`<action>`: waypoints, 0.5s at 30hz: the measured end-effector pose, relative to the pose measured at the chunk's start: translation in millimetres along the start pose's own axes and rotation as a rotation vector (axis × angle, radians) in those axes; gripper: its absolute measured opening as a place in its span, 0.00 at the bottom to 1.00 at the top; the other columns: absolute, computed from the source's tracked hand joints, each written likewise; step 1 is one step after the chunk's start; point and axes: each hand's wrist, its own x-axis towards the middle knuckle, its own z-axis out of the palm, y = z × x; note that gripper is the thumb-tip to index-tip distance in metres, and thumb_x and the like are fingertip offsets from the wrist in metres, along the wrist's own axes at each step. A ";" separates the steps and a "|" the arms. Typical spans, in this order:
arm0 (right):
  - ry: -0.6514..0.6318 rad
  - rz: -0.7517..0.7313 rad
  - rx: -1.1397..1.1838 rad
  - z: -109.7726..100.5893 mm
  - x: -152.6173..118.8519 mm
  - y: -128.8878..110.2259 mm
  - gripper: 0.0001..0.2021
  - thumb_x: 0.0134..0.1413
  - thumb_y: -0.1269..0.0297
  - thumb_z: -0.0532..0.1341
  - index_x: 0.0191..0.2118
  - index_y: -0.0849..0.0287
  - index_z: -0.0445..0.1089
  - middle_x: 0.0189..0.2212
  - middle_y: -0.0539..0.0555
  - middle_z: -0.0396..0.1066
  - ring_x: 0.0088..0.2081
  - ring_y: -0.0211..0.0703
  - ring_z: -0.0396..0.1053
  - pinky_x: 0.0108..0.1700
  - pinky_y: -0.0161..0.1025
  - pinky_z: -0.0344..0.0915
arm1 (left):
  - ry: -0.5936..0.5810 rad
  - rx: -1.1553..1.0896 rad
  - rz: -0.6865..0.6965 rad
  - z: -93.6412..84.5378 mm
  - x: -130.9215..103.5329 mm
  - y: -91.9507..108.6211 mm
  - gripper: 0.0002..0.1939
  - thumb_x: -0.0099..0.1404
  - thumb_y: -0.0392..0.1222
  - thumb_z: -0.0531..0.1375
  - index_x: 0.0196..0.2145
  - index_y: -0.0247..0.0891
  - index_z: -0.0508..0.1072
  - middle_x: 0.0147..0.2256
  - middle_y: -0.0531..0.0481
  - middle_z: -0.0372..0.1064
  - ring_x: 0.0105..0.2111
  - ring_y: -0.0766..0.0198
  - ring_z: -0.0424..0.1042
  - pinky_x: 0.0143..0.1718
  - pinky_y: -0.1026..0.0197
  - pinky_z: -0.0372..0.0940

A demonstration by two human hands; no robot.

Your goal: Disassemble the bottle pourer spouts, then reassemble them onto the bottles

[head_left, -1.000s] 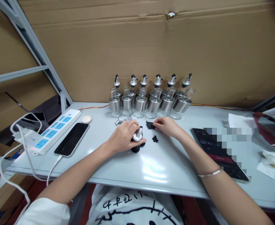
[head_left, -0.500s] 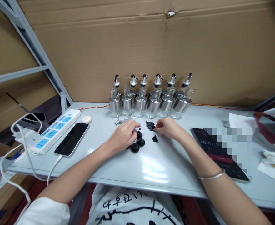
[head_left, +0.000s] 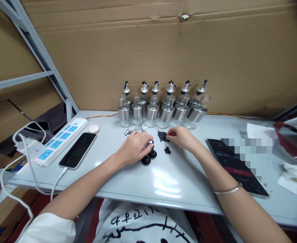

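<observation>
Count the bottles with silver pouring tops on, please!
6 topped bottles, side by side in the back row, partly hidden behind the open bottles. No more topped ones show.

The tabletop (head_left: 189, 175) is pale grey-blue with white glare patches, and the cardboard (head_left: 113, 47) behind it is plain brown. The bottles (head_left: 152, 113) pair clear glass with silver bands; the spouts (head_left: 171, 88) on the back ones are silver with black tips. The round stoppers (head_left: 145, 160), thin pieces (head_left: 162, 135) and small beads (head_left: 167, 150) are black. The power strip (head_left: 62, 141) is white with light-blue socket panels, the round case (head_left: 94, 129) pale pink-cream. The tablet-like phone (head_left: 234, 165) has a dark screen crossed by a dark-red bar. The white shirt (head_left: 143, 222) bears black line drawings and characters.
</observation>
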 end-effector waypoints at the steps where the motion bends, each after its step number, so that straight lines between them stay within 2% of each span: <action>1: 0.001 -0.007 -0.004 0.7 0.4 0.8 0.06 0.48 0.71 0.60 0.28 0.61 0.75 0.26 0.54 0.75 0.27 0.40 0.69 0.30 0.33 0.59 | 0.005 -0.007 0.003 -0.1 -0.1 0.0 0.08 0.68 0.40 0.47 0.37 0.37 0.64 0.33 0.49 0.69 0.34 0.62 0.67 0.39 0.59 0.57; 6: -0.031 -0.065 0.013 3.5 0.4 2.0 0.06 0.48 0.71 0.60 0.27 0.60 0.75 0.25 0.52 0.75 0.27 0.39 0.68 0.31 0.32 0.60 | 0.036 -0.010 0.040 -2.4 -0.2 1.8 0.08 0.67 0.40 0.47 0.37 0.37 0.63 0.32 0.50 0.69 0.33 0.63 0.67 0.38 0.60 0.56; 11: -0.099 -0.104 0.009 6.7 0.2 4.2 0.07 0.49 0.73 0.58 0.29 0.61 0.75 0.27 0.53 0.76 0.30 0.40 0.69 0.34 0.33 0.60 | 0.010 0.018 0.070 -3.3 0.4 2.0 0.08 0.68 0.39 0.47 0.36 0.37 0.64 0.31 0.50 0.69 0.33 0.63 0.68 0.37 0.60 0.55; 15: -0.093 -0.110 0.006 9.5 1.3 6.6 0.08 0.49 0.74 0.57 0.29 0.60 0.74 0.28 0.53 0.75 0.30 0.40 0.69 0.35 0.33 0.60 | -0.010 0.018 0.063 -1.5 0.0 1.0 0.08 0.67 0.39 0.47 0.36 0.37 0.65 0.31 0.50 0.69 0.34 0.62 0.68 0.38 0.59 0.56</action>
